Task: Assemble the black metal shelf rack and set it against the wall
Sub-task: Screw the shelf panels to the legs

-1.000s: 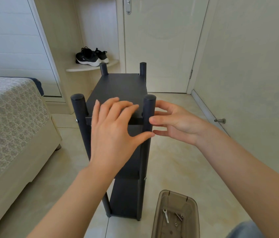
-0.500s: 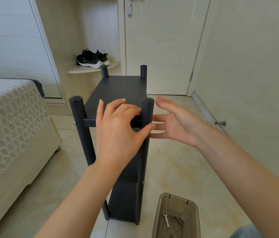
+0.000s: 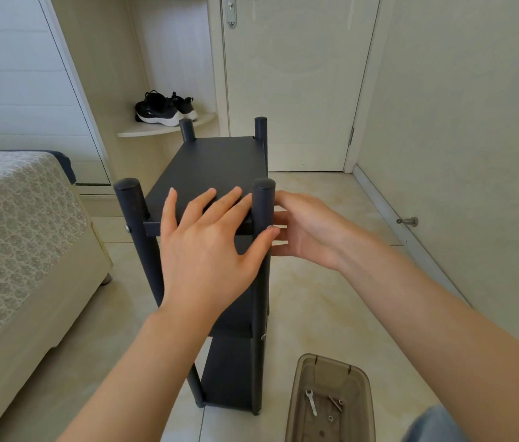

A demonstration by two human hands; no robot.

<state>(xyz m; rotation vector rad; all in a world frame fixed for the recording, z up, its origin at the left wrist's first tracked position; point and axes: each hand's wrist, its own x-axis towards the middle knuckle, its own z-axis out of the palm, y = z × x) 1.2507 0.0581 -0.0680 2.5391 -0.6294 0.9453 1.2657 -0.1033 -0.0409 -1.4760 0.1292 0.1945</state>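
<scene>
The bed [image 3: 12, 234] fills the left side of the frame, and the pale wall [image 3: 475, 122] fills the right. A closed door [image 3: 290, 84] stands at upper centre. The black shelf rack [image 3: 216, 164] stands upright on the tiled floor [image 3: 315, 314] in the middle of the frame, between bed and wall and well apart from the wall.

My left grip [image 3: 207, 247] lies spread on the near end of the top shelf, fingers straight and flat on the panel, thumb against the near right post [image 3: 263, 205]. My right grip [image 3: 309, 231] comes at that same post from the right, fingers loosely straight and apart. Their tips reach the post, but I cannot tell whether they hold anything small.

A brown see-through box [image 3: 325, 368] sits on the floor at lower right, just beside the rack's foot, with a small wrench [image 3: 311, 401] and a few bits of hardware in it. Black shoes [image 3: 164, 108] rest on a corner shelf [image 3: 162, 129] at upper centre-left. A door stopper [image 3: 407, 221] juts out low on the right wall.
</scene>
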